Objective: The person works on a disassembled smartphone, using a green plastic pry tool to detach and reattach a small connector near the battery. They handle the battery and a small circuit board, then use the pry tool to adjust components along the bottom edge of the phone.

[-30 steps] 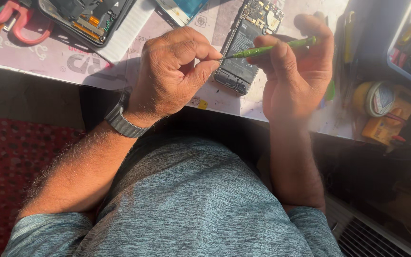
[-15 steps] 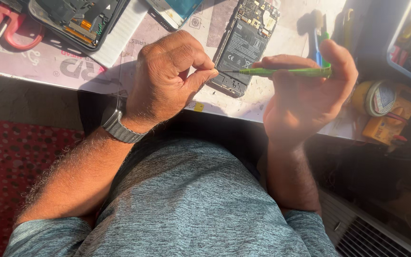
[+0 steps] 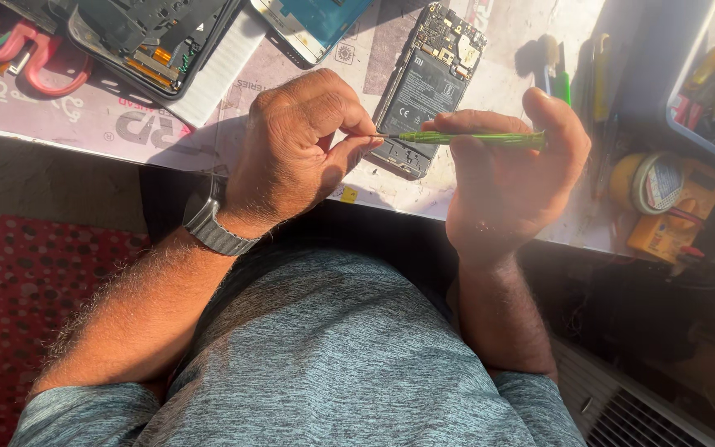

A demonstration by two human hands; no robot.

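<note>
Green screwdriver (image 3: 473, 138) gripped in right hand (image 3: 511, 186), tip pinched by left hand (image 3: 295, 149), above opened phone (image 3: 428, 87) on table (image 3: 490, 50).

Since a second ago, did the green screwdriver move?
Yes. The green screwdriver, held in the right hand, has tipped from slanting to level, its handle end dropping relative to the opened phone.

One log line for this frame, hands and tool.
left hand: pinching screwdriver tip | right hand: holding green screwdriver level | opened phone: on table behind
</note>
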